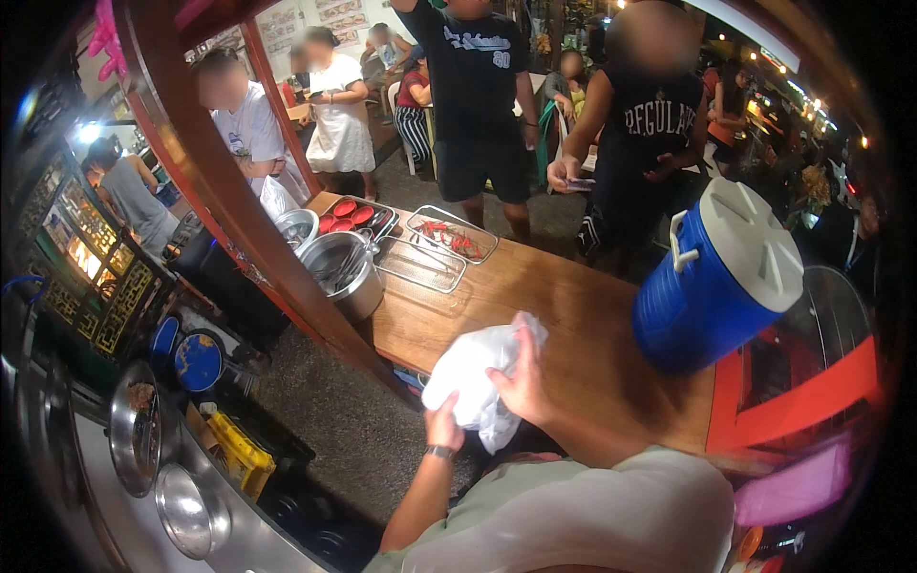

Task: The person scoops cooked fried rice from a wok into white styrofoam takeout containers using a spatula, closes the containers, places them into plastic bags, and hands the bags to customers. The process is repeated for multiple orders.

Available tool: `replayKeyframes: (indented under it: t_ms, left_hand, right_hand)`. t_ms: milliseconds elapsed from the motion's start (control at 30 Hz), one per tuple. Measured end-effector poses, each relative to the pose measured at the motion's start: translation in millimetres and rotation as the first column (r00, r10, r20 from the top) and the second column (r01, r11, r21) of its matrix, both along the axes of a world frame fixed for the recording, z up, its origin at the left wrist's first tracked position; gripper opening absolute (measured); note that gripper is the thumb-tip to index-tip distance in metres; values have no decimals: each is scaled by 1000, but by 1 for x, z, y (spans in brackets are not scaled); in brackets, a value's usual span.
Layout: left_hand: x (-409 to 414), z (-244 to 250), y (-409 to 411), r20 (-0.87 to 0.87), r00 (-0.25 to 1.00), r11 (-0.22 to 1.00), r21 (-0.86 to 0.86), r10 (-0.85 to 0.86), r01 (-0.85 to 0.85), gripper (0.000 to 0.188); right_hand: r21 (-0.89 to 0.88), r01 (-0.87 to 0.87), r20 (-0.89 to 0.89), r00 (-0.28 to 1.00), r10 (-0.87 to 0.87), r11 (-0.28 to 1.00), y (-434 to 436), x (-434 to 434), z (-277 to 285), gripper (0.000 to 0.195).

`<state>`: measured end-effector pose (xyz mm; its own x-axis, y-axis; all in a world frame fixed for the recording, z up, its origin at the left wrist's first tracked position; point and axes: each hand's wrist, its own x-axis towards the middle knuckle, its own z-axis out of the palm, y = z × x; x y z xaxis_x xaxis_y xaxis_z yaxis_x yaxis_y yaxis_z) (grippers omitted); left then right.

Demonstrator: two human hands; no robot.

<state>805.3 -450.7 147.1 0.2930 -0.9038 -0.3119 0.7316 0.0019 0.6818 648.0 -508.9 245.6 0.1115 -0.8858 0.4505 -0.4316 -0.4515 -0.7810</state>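
Observation:
A white plastic bag point(469, 365) lies between my two hands, above the near edge of the wooden counter point(573, 315). My left hand point(443, 426), with a wristband below it, holds the bag's lower left side. On the bag's right side is my right hand point(523, 376), its fingers raised and pressed against the plastic near the top. What the bag contains cannot be seen. Beyond it on the counter are an empty wire-mesh tray point(423, 265) and another mesh tray with red chilies point(458, 240).
A blue drink cooler point(706, 286) with a white lid stands at the right. Back left are a metal pot point(344, 272) with utensils and several red bowls point(345, 209). A wooden post point(236, 208) rises left of the counter. Steel bowls point(185, 508) sit lower left. Several people stand beyond.

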Motion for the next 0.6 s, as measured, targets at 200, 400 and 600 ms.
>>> replayKeyframes:
  t_ms: [200,400,600]
  left_hand:
    - [-113,-84,-128,18,902,877,242,-432,416,41]
    - [-176,-38,-198,717,477,857,475,-508,197,65]
    - [-90,52,-220,971,199,956,178,-133,-232,82]
  right_hand:
    - [-26,31,-285,958,-38,999,-63,-111,23,77]
    - [105,203,-353,923,-154,974,-151,-189,11,70]
    - [118,-189,465,878,114,975,-178,-176,55,82]
